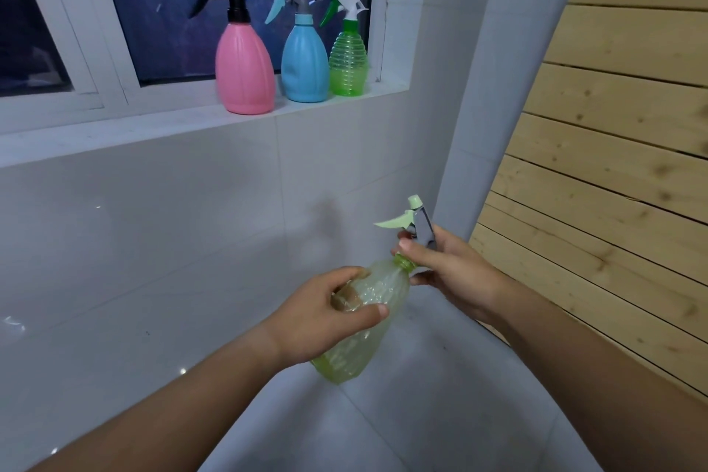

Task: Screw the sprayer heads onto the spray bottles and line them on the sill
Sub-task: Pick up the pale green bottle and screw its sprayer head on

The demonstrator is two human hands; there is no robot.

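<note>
A translucent yellow-green spray bottle (364, 337) is tilted in front of me, gripped around its body by my left hand (325, 314). My right hand (448, 268) grips the grey sprayer head (421, 222) with its pale green trigger, which sits on the bottle's green neck. On the white sill (134, 126) stand three bottles with heads on, in a row: a pink bottle with a black head (245, 65), a blue bottle with a grey head (304, 61), and a clear green ribbed bottle with a white head (348, 61).
Dark window panes in white frames (115, 50) rise behind the sill. White tiled wall (191, 222) runs below it. A pale wooden slatted panel (613, 165) stands at the right, past a white corner post (479, 126). Grey floor tiles (421, 414) lie below.
</note>
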